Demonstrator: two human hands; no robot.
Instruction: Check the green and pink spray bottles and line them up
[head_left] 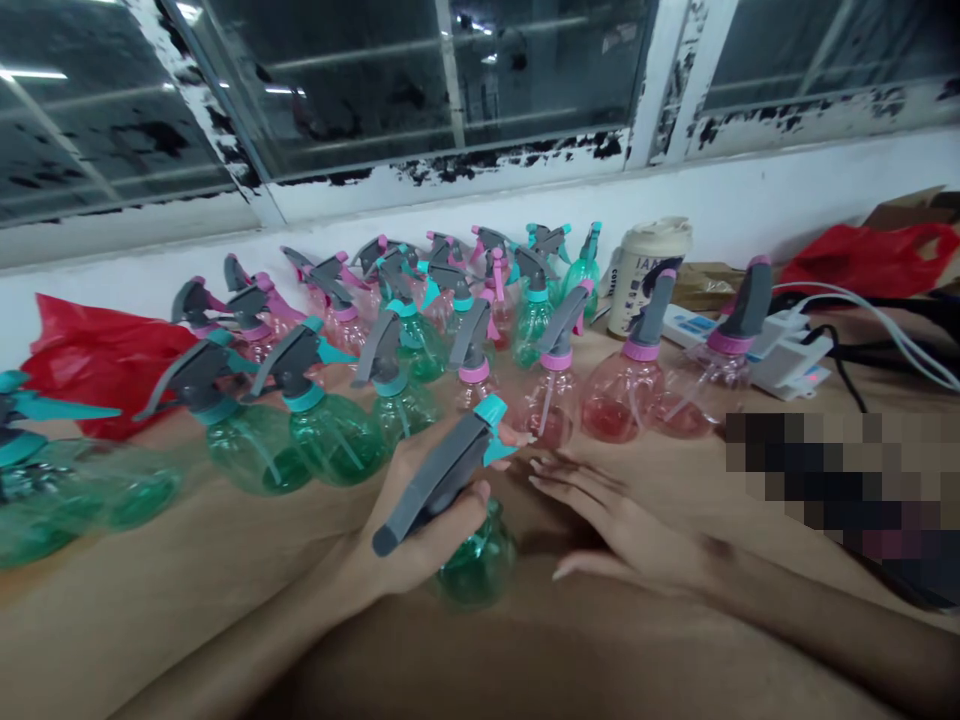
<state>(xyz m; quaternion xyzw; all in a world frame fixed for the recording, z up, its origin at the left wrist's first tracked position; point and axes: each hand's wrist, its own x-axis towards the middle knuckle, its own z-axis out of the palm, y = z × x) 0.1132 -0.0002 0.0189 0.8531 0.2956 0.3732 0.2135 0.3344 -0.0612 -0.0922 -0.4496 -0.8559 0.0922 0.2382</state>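
Note:
My left hand is closed round the neck of a green spray bottle with a grey and teal trigger head. The bottle is close to the table in front of me, and the fingers hide its collar. To its right, my right hand is open, its fingers stretched toward the bottle and holding nothing. Just beyond the hands stands a row of spray bottles, among them a green one with a teal collar and a pink one with a pink collar.
Several more spray bottles crowd along the wall. A paper coffee cup stands behind the row. Red plastic bags lie at left and right. A white power strip with cables sits at the right. Windows run above.

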